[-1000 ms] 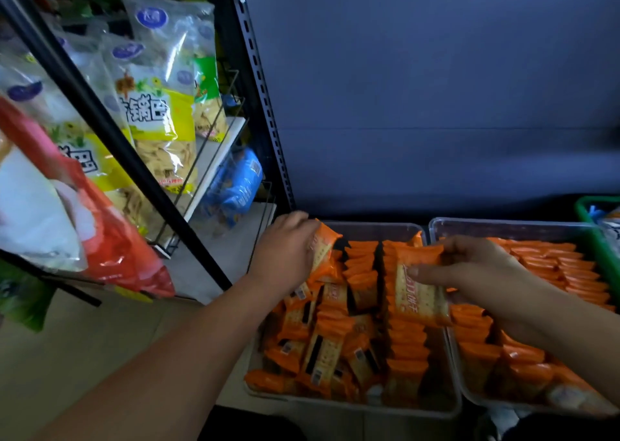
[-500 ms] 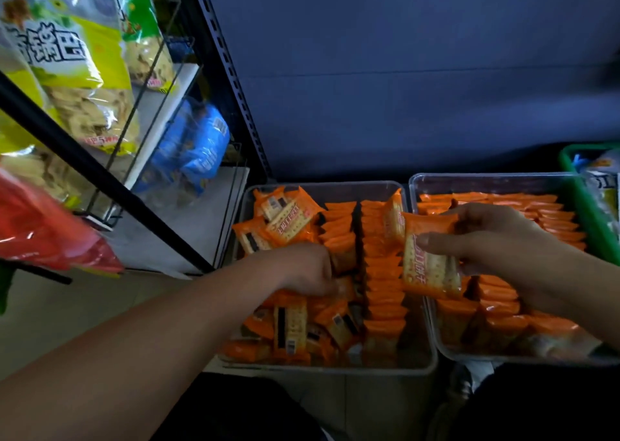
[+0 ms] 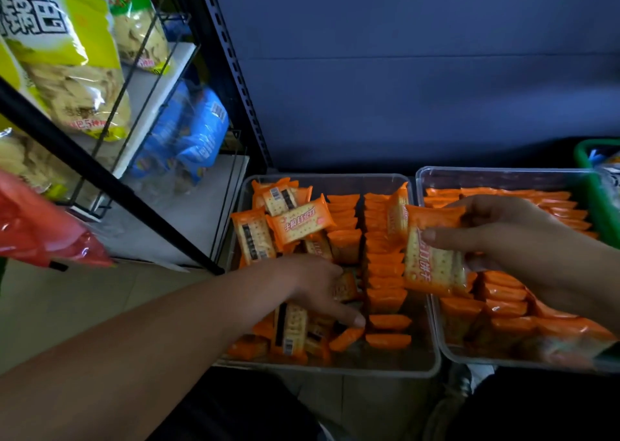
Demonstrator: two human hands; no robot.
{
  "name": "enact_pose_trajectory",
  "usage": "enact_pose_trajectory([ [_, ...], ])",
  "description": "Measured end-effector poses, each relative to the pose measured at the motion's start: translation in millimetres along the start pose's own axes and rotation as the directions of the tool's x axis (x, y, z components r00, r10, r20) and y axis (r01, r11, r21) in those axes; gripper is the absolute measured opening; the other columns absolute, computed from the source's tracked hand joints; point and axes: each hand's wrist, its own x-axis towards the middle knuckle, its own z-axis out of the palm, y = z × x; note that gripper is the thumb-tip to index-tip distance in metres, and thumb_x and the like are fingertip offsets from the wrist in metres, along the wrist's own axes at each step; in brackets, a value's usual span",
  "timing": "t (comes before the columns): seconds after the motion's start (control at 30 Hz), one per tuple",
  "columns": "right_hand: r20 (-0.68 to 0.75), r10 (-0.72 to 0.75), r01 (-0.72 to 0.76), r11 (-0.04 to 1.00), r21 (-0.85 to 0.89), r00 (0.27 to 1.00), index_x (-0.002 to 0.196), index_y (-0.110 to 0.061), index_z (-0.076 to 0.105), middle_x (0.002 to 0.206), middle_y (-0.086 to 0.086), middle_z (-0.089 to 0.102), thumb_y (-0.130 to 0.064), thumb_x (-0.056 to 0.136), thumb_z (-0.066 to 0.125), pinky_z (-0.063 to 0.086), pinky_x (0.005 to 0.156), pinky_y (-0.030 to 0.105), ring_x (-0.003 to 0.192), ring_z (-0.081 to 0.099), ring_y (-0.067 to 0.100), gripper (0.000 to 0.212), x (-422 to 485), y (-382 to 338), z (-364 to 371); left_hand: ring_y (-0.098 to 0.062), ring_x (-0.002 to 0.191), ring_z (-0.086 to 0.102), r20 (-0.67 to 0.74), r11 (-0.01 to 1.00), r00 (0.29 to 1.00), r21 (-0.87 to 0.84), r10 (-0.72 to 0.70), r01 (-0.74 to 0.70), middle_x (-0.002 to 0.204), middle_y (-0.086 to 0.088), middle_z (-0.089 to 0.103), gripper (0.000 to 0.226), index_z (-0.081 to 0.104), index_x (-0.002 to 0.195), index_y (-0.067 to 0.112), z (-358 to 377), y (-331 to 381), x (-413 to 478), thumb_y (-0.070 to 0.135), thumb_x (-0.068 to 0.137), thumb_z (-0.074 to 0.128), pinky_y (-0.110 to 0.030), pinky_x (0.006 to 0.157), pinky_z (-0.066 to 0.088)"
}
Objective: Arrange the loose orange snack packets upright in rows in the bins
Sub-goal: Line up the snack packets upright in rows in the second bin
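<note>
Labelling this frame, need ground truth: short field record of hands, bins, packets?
left hand: down in the loose packets, grip unclear
right hand: pinches held packets over the bins' shared edge
left bin: loose packets left, upright rows right
right bin: packets in rows
far right: green basket

Left hand [image 3: 312, 289] lies among loose orange packets [image 3: 295, 224] in the left clear bin [image 3: 335, 179]. Right hand [image 3: 523, 246] pinches held packets [image 3: 432, 266] beside upright rows [image 3: 382, 263].

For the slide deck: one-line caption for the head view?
Right hand holds an orange packet; left hand reaches into the left bin's loose pile.
</note>
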Motion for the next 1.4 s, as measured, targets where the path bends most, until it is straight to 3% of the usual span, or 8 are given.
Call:
enact_pose_trajectory([
  [0.2, 0.005, -0.001, 0.001, 1.0, 0.007, 1.0, 0.098, -0.019, 0.076, 0.094, 0.007, 0.08, -0.038, 0.054, 0.089, 0.058, 0.09, 0.052, 0.095, 0.076, 0.029, 0.05, -0.9, 0.1, 1.6, -0.025, 0.158, 0.019, 0.068, 0.985, 0.997, -0.168, -0.031, 0.042, 0.174, 0.004, 0.013, 0.129, 0.015, 0.166, 0.026, -3.6, -3.4, 3.3, 0.088, 0.068, 0.069, -0.046, 0.127, 0.025],
  [0.33, 0.016, 0.001, -0.001, 1.0, -0.001, 1.0, 0.099, -0.02, 0.077, 0.094, 0.005, 0.08, -0.038, 0.055, 0.089, 0.06, 0.092, 0.052, 0.096, 0.076, 0.028, 0.049, 0.6, -1.5, 0.9, -0.025, 0.151, 0.035, -0.036, 0.984, 0.999, -0.174, -0.033, 0.026, 0.168, 0.002, 0.032, 0.112, 0.032, 0.162, 0.023, -5.1, -4.6, 1.6, 0.08, 0.074, 0.073, -0.044, 0.121, 0.037],
  [0.53, 0.032, 0.001, 0.0, 1.0, -0.022, 0.999, 0.101, -0.022, 0.076, 0.094, -0.001, 0.081, -0.041, 0.053, 0.089, 0.06, 0.083, 0.042, 0.096, 0.076, 0.02, 0.053, -1.3, -2.7, 6.5, -0.024, 0.108, 0.063, -0.118, 0.999, 0.992, 0.017, 0.038, -0.036, 0.124, -0.002, 0.066, 0.076, 0.067, 0.127, 0.021, -1.2, 8.4, -17.6, 0.079, 0.078, 0.069, -0.045, 0.089, 0.057],
  [0.67, 0.021, 0.0, 0.001, 1.0, -0.029, 1.0, 0.101, -0.024, 0.076, 0.095, -0.001, 0.08, -0.038, 0.059, 0.092, 0.06, 0.088, 0.047, 0.098, 0.075, 0.022, 0.047, -0.5, -0.1, 8.7, -0.016, 0.081, 0.057, -0.239, 0.988, 0.969, 0.153, 0.059, -0.022, 0.088, 0.008, 0.059, 0.051, 0.056, 0.09, 0.029, 11.7, 19.8, -18.5, 0.075, 0.076, 0.073, -0.035, 0.063, 0.049],
  [0.93, 0.024, -0.017, 0.017, 1.0, -0.015, 1.0, 0.102, -0.023, 0.076, 0.096, 0.001, 0.08, -0.041, 0.055, 0.092, 0.061, 0.086, 0.046, 0.098, 0.075, 0.023, 0.053, -0.7, 4.5, 7.4, -0.016, 0.088, 0.053, -0.354, 0.998, 0.933, 0.036, 0.068, -0.059, 0.09, 0.013, 0.052, 0.027, 0.058, 0.096, 0.038, 2.6, 1.0, -33.4, 0.048, 0.083, 0.08, -0.033, 0.067, 0.042],
  [1.1, -0.003, -0.023, 0.023, 1.0, 0.007, 1.0, 0.107, -0.022, 0.074, 0.095, 0.0, 0.08, -0.031, 0.072, 0.092, 0.061, 0.083, 0.044, 0.095, 0.077, 0.022, 0.041, 5.3, 10.2, 7.8, -0.018, 0.093, 0.058, -0.318, 0.99, 0.94, -0.038, 0.12, -0.139, 0.099, 0.006, 0.06, 0.024, 0.065, 0.103, 0.026, -9.2, -7.3, -45.4, 0.039, 0.089, 0.079, -0.033, 0.074, 0.047],
  [1.27, -0.036, -0.037, 0.038, 0.998, 0.046, 0.999, 0.112, -0.025, 0.069, 0.092, -0.005, 0.081, -0.022, 0.078, 0.09, 0.06, 0.085, 0.042, 0.091, 0.078, 0.018, 0.039, 10.6, 13.9, 11.8, -0.016, 0.076, 0.057, -0.585, 0.941, 0.811, -0.289, -0.029, -0.174, 0.08, 0.007, 0.055, 0.032, 0.049, 0.077, 0.028, -21.6, -25.0, -64.3, 0.037, 0.09, 0.077, -0.034, 0.065, 0.046],
  [1.4, -0.029, -0.036, 0.037, 0.999, 0.034, 0.999, 0.112, -0.026, 0.069, 0.092, -0.004, 0.08, -0.023, 0.079, 0.09, 0.059, 0.08, 0.039, 0.093, 0.077, 0.018, 0.04, 17.5, 15.6, 14.1, -0.019, 0.087, 0.067, -0.719, 0.875, 0.642, -0.459, -0.266, -0.152, 0.091, 0.006, 0.068, 0.037, 0.062, 0.107, 0.027, -35.0, -53.4, -76.2, 0.042, 0.082, 0.084, -0.037, 0.076, 0.055],
])
